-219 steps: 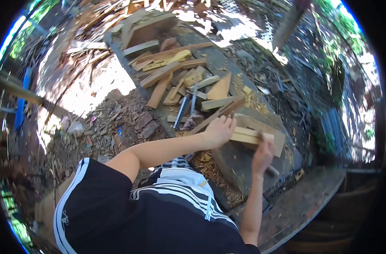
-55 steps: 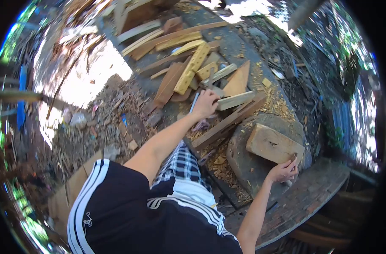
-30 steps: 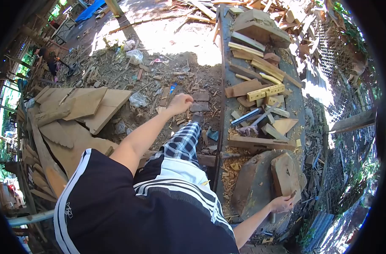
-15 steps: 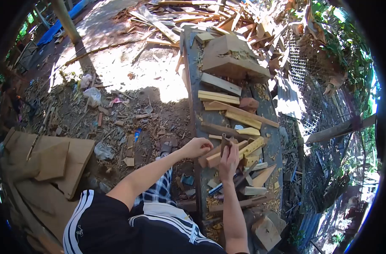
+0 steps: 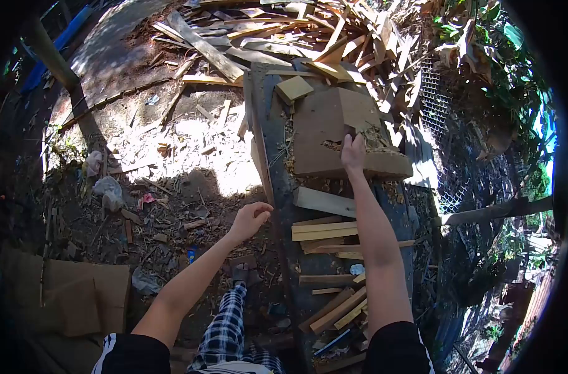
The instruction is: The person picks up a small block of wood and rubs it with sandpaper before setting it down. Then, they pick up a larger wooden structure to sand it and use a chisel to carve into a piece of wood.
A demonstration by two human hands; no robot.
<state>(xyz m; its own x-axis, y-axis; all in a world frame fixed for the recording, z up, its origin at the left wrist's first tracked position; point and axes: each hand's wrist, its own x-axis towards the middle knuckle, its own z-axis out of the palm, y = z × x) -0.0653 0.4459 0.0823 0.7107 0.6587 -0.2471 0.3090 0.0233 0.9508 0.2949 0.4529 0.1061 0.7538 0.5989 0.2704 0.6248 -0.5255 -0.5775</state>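
Observation:
My right hand point(image 5: 353, 153) reaches to the far end of the bench. Its fingers are closed on a small, thin brown piece point(image 5: 349, 131), mostly hidden by the hand, whose kind I cannot make out. Under and around that hand is a large folded brown cardboard piece point(image 5: 318, 128), with wood shavings point(image 5: 374, 140) scattered on it. My left hand point(image 5: 251, 222) hangs beside the bench's left edge, fingers curled in, with nothing visible in them. Near my right forearm lie a pale grey wood block point(image 5: 321, 201) and yellowish wood strips point(image 5: 321, 232).
The long dark bench point(image 5: 277, 249) carries several more wood offcuts point(image 5: 337, 310) and a squarish wood block point(image 5: 294, 89). Scrap wood point(image 5: 259, 40) is heaped beyond it. Flat cardboard point(image 5: 112, 283), plastic bags point(image 5: 109, 192) and debris lie on the ground at left. Wire mesh point(image 5: 434, 103) stands at right.
My right hand has moved forward from the wood strips to the cardboard, carrying the small brown piece. My left hand has shifted left, away from the strips. My view has moved further along the bench.

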